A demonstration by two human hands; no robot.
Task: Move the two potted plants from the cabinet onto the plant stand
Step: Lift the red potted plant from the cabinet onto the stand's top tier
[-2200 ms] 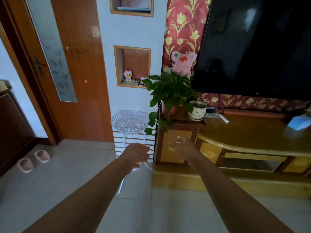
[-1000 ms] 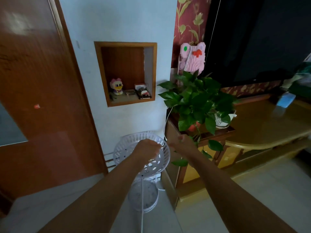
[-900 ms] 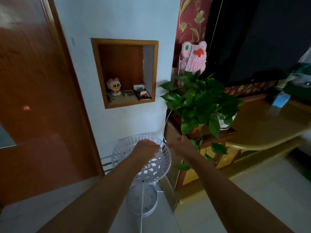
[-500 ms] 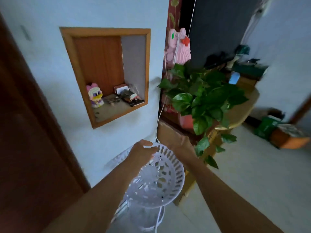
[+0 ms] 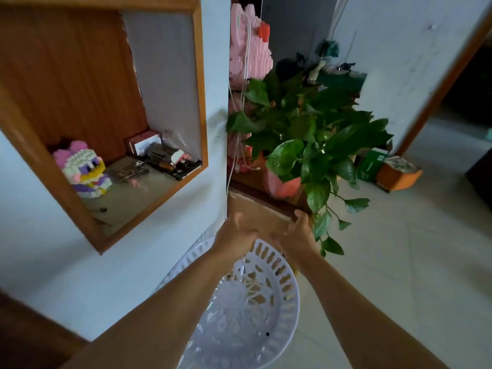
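Both hands empty, fingers spread: left hand and right hand close together at frame centre, over far rim of white plant stand. Leafy potted plant in pink pot sits on cabinet just above; trailing leaves hang beside right hand. Wall niche with block duck toy upper left

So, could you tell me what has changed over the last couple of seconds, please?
The person has walked up close. Both hands, first out over the floor, have risen above the white plant stand toward the leafy plant in the pink pot. The left hand and right hand are open and empty; nothing has been grasped. The plant remains on the cabinet, and the stand holds nothing.
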